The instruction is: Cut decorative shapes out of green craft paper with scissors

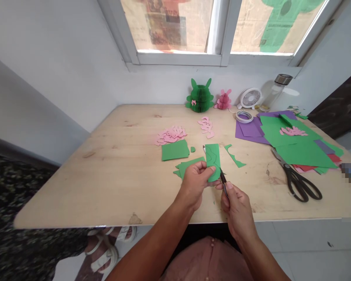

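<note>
My left hand (194, 181) pinches a green paper piece (213, 154) with a drawn outline on it and a rounded lower edge. Small dark-handled scissors (223, 179) are in my right hand (236, 207), their blades at the paper's right edge. My right fingers wrap the handles, so the loops are mostly hidden. Under and beside my left hand lie green paper pieces (183, 168). A green rectangle (175, 150) and a small green scrap (193, 149) lie to the left. On the right is a jagged green offcut (234, 157).
Pink cutouts (172, 135) lie in a heap, with more pink pieces (205, 127) behind. Large black scissors (298, 179) rest beside stacked coloured paper (304, 152). Along the wall stand a green paper figure (201, 97), a pink one (223, 100), a fan (250, 98) and a bottle (273, 93).
</note>
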{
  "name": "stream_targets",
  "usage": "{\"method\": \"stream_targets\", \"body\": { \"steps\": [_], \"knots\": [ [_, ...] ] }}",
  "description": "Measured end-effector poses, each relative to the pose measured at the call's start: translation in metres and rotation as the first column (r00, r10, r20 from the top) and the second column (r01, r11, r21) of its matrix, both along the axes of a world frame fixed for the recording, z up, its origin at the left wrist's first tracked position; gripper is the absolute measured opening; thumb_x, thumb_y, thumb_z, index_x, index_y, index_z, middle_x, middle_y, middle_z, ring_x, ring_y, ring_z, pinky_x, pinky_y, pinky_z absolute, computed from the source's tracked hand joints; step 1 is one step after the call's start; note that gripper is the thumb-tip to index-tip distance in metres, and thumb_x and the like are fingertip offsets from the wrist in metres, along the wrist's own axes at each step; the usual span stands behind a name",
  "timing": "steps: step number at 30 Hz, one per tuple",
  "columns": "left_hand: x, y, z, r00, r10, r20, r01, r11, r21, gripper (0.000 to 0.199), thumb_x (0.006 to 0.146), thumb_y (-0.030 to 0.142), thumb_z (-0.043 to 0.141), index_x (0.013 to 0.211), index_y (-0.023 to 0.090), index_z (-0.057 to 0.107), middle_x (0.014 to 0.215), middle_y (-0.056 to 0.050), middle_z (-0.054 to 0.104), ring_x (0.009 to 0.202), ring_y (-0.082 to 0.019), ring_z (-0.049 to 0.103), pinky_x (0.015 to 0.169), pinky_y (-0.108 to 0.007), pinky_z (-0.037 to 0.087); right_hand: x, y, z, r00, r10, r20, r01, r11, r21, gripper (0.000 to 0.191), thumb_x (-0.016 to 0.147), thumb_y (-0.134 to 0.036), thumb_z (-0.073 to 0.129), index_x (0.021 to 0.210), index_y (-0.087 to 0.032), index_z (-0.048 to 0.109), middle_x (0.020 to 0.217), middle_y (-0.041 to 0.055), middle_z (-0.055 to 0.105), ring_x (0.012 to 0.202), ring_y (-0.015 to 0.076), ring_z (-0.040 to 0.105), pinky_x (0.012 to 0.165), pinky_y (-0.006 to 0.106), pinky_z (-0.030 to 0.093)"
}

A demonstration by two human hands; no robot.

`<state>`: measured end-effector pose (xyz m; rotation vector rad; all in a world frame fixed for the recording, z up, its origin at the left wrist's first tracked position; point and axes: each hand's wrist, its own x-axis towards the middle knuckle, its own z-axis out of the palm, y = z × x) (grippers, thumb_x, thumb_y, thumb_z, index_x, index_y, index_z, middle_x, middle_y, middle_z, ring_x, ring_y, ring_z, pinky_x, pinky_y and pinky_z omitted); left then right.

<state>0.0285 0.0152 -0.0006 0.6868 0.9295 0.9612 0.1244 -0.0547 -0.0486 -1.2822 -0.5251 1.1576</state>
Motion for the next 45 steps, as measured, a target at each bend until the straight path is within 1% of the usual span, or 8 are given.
{"method": "stream_targets", "body": {
  "steps": [9, 16, 28, 35, 40, 45],
  "knots": [
    [-0.0002, 0.0004, 0.0020, 1.000, -0.006, 0.019, 0.006, 1.000, -0.001, 0.025, 0.060, 0.027, 0.073, 0.062, 0.015, 0.051, 0.059, 0.002, 0.058, 0.054, -0.009, 0.054, 0.058, -0.026, 0.053, -0.0009, -0.0006, 0.0022, 1.000, -0.001, -0.001, 0.001, 1.000, -0.008, 0.043, 0.076, -0.057, 0.064, 0.075, -0.014, 0.065, 0.044, -0.0096, 0.032, 0.042, 0.0069, 0.020, 0.040, 0.023, 0.012],
    [-0.0009, -0.0003, 0.0049, 1.000, -0.018, 0.005, 0.018, 1.000, -0.021, 0.022, 0.063, 0.026, 0.071, 0.062, 0.016, 0.052, 0.058, 0.002, 0.059, 0.055, -0.010, 0.057, 0.053, -0.021, 0.048, -0.0006, -0.0007, 0.0006, 1.000, -0.005, -0.003, 0.005, 1.000, -0.011, 0.043, 0.076, -0.057, 0.064, 0.074, -0.014, 0.065, 0.043, -0.0103, 0.030, 0.041, 0.0075, 0.019, 0.040, 0.024, 0.011],
    [-0.0031, 0.0019, 0.0009, 0.998, -0.067, 0.009, 0.067, 0.998, 0.009, 0.020, 0.065, 0.027, 0.071, 0.066, 0.015, 0.055, 0.063, 0.001, 0.061, 0.058, -0.011, 0.059, 0.061, -0.027, 0.053, 0.0018, -0.0011, -0.0035, 1.000, -0.002, -0.003, 0.002, 1.000, -0.018, 0.041, 0.075, -0.056, 0.065, 0.074, -0.015, 0.065, 0.043, -0.0101, 0.031, 0.042, 0.0078, 0.019, 0.040, 0.023, 0.012],
    [-0.0028, 0.0031, 0.0004, 0.998, -0.054, 0.026, 0.054, 0.999, -0.007, 0.022, 0.062, 0.027, 0.074, 0.065, 0.015, 0.057, 0.064, 0.001, 0.061, 0.059, -0.011, 0.058, 0.065, -0.031, 0.055, 0.0008, -0.0007, 0.0003, 0.999, 0.012, 0.039, -0.012, 1.000, 0.004, 0.043, 0.077, -0.057, 0.062, 0.075, -0.014, 0.066, 0.043, -0.0092, 0.032, 0.041, 0.0082, 0.021, 0.040, 0.023, 0.014],
    [-0.0032, 0.0035, 0.0021, 0.998, -0.058, 0.023, 0.059, 0.998, -0.005, 0.023, 0.060, 0.030, 0.075, 0.064, 0.015, 0.058, 0.065, -0.001, 0.064, 0.060, -0.013, 0.060, 0.065, -0.031, 0.055, 0.0011, -0.0003, 0.0004, 0.999, 0.006, 0.045, -0.006, 1.000, -0.009, 0.043, 0.077, -0.058, 0.062, 0.075, -0.015, 0.065, 0.043, -0.0091, 0.032, 0.041, 0.0084, 0.021, 0.040, 0.024, 0.014],
    [-0.0029, 0.0043, 0.0047, 0.998, -0.067, 0.012, 0.067, 0.998, 0.016, 0.018, 0.064, 0.028, 0.072, 0.067, 0.014, 0.061, 0.067, -0.002, 0.066, 0.060, -0.013, 0.061, 0.064, -0.030, 0.055, 0.0017, 0.0005, 0.0002, 0.999, 0.013, 0.035, -0.013, 1.000, -0.004, 0.042, 0.077, -0.057, 0.062, 0.075, -0.015, 0.065, 0.044, -0.0095, 0.031, 0.042, 0.0082, 0.020, 0.041, 0.024, 0.013]
  ]
}}
